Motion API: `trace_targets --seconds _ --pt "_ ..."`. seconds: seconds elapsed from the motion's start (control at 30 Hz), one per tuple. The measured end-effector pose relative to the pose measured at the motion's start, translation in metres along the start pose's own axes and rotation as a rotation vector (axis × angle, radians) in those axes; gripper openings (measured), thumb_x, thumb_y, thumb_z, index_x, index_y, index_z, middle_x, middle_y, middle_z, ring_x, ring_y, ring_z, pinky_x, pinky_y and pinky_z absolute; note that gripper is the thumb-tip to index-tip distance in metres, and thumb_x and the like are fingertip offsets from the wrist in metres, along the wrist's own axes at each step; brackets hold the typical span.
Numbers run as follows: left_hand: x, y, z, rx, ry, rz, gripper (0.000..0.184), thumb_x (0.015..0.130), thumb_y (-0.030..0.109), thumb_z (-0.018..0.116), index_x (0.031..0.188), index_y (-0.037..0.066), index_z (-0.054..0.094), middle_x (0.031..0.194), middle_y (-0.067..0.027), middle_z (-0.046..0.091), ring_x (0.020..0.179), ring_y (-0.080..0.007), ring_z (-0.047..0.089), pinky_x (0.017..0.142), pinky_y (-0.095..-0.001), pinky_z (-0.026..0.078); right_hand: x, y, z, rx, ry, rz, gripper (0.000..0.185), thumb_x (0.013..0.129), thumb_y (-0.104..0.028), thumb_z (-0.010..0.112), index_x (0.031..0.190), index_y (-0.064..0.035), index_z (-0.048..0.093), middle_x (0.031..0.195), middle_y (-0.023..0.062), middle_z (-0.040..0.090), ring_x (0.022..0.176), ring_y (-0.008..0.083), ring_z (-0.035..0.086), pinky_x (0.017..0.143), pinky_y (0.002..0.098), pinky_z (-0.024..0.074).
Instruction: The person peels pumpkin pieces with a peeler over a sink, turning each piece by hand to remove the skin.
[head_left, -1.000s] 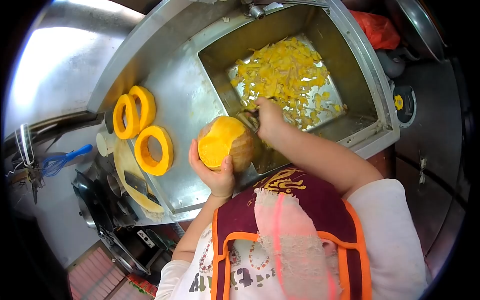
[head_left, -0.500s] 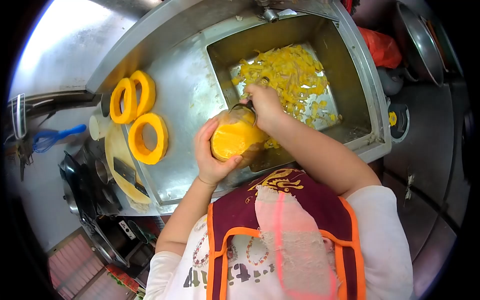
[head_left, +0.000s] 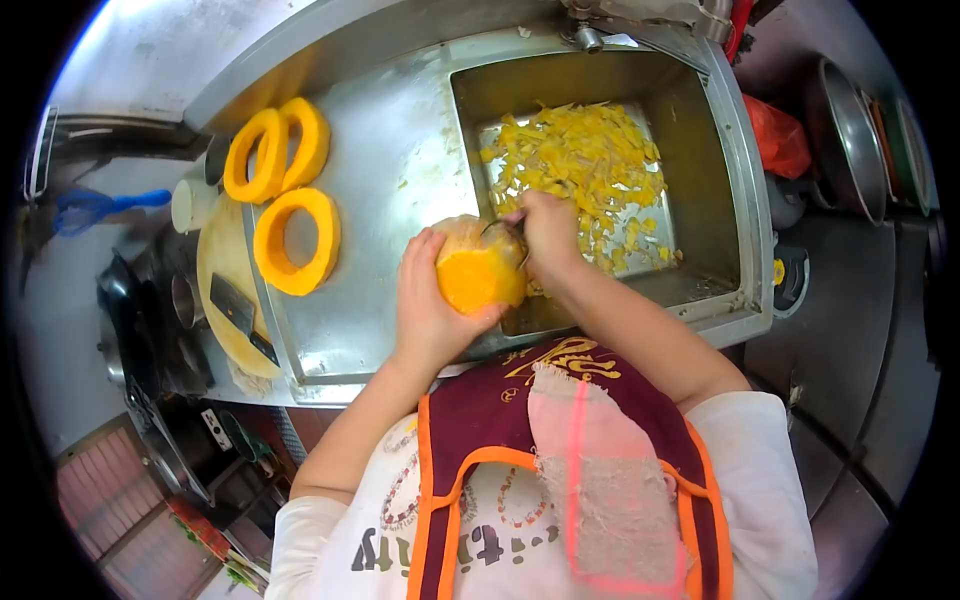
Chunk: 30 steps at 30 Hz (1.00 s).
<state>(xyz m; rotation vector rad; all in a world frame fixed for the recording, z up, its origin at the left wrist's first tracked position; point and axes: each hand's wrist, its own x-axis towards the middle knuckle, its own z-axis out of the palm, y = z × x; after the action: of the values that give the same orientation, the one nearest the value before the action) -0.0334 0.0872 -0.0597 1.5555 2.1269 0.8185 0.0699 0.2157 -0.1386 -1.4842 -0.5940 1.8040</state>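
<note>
A partly peeled pumpkin piece rests in my left hand, whose fingers wrap round its left and lower side. Its cut orange face is turned toward me, and some pale skin shows at the top. My right hand is closed on a peeler that touches the pumpkin's upper right side. The peeler is partly hidden by my fingers. Yellow peelings lie on the bottom of the sink basin, beyond my right hand.
Three pumpkin rings, one of them nearest me, stand on the steel drainboard. A cleaver lies on a round board at the left. A tap is at the top, and a red bag lies right of the sink.
The pumpkin has been turned in my left hand, so its cut face points more toward me. My right hand and the peeler have moved over its surface. The whole view has shifted.
</note>
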Motion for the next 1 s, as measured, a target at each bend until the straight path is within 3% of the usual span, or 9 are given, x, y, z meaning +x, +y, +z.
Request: trace_targets --seconds 0.1,0.33,0.43,0.5,0.6,0.77,0.87,0.9,1.0 --pt "-0.004 -0.006 -0.003 0.002 0.019 0.054 0.087 0.05 0.028 0.08 0.121 0.0 0.037 0.124 -0.0228 0.039 0.116 -0.0384 0.037 0.097 -0.0425 0.032 0.03 0.007 -0.047 -0.104 0.181 0.113 0.006 0.078 -0.007 0.052 0.081 -0.0021 0.051 0.067 0.0066 0.053 0.057 0.0181 0.055 0.055 0.0279 0.049" --pt "0.003 -0.011 -0.001 -0.033 0.08 0.15 0.082 0.056 0.037 0.078 0.12 0.001 0.041 0.124 -0.0214 0.042 0.114 -0.0361 0.041 0.096 -0.0406 0.034 -0.016 -0.026 0.017 0.007 -0.212 0.006 0.009 0.076 -0.006 0.053 0.082 -0.0002 0.051 0.067 0.0098 0.052 0.06 0.0199 0.057 0.053 0.0293 0.0474" --pt "0.001 -0.011 0.001 -0.014 0.109 0.145 0.082 0.057 0.038 0.077 0.12 0.001 0.041 0.124 -0.022 0.042 0.114 -0.0362 0.042 0.097 -0.0407 0.034 0.02 0.023 -0.004 0.134 -0.074 0.092 0.009 0.075 -0.005 0.054 0.082 0.0003 0.051 0.067 0.0101 0.052 0.059 0.02 0.056 0.051 0.0308 0.0462" --pt "-0.006 -0.015 0.004 -0.046 0.112 0.138 0.08 0.055 0.033 0.077 0.119 0.0 0.041 0.124 -0.0222 0.041 0.115 -0.0377 0.04 0.097 -0.042 0.033 0.037 0.037 -0.046 -0.273 0.085 -0.025 0.01 0.075 -0.005 0.053 0.083 0.0011 0.051 0.065 0.0105 0.051 0.06 0.0207 0.056 0.05 0.0315 0.0466" --pt "-0.001 -0.016 0.008 -0.08 0.141 0.145 0.08 0.056 0.031 0.077 0.119 -0.001 0.04 0.125 -0.0228 0.04 0.115 -0.0385 0.039 0.097 -0.0428 0.032 0.048 0.039 -0.043 0.168 0.292 0.318 0.009 0.076 -0.006 0.052 0.081 0.0006 0.05 0.064 0.0105 0.051 0.06 0.0214 0.056 0.049 0.0321 0.0469" --pt "-0.002 -0.018 0.012 -0.066 0.18 0.159 0.08 0.059 0.033 0.076 0.12 -0.002 0.039 0.125 -0.0238 0.04 0.115 -0.0385 0.04 0.097 -0.0428 0.033 -0.009 0.001 0.009 0.215 -0.089 0.133 0.008 0.077 -0.007 0.05 0.08 -0.0007 0.05 0.066 0.0103 0.053 0.06 0.0245 0.058 0.054 0.0348 0.0489" --pt "-0.005 -0.017 0.011 -0.07 0.202 0.136 0.08 0.06 0.036 0.076 0.12 -0.003 0.04 0.124 -0.0238 0.041 0.114 -0.0377 0.041 0.096 -0.0425 0.033 0.032 0.054 -0.042 -0.392 0.095 -0.004 0.011 0.077 -0.007 0.052 0.083 0.0021 0.054 0.071 0.0116 0.056 0.058 0.0249 0.058 0.056 0.035 0.0486" --pt "-0.005 -0.018 0.012 -0.09 0.204 0.117 0.08 0.06 0.037 0.075 0.12 -0.003 0.04 0.124 -0.0237 0.041 0.114 -0.0374 0.041 0.096 -0.0424 0.033 0.044 0.065 -0.041 0.3 0.234 0.363 0.01 0.077 -0.006 0.053 0.085 0.0008 0.054 0.071 0.0118 0.055 0.059 0.0245 0.058 0.052 0.0347 0.05" --pt "-0.006 -0.021 0.015 -0.112 0.21 0.101 0.081 0.06 0.04 0.075 0.12 -0.003 0.04 0.124 -0.0234 0.041 0.114 -0.0367 0.041 0.096 -0.0421 0.033 0.05 0.046 -0.016 0.286 0.246 0.481 0.013 0.077 -0.006 0.054 0.088 0.0017 0.053 0.071 0.011 0.054 0.057 0.0235 0.057 0.05 0.035 0.0509"
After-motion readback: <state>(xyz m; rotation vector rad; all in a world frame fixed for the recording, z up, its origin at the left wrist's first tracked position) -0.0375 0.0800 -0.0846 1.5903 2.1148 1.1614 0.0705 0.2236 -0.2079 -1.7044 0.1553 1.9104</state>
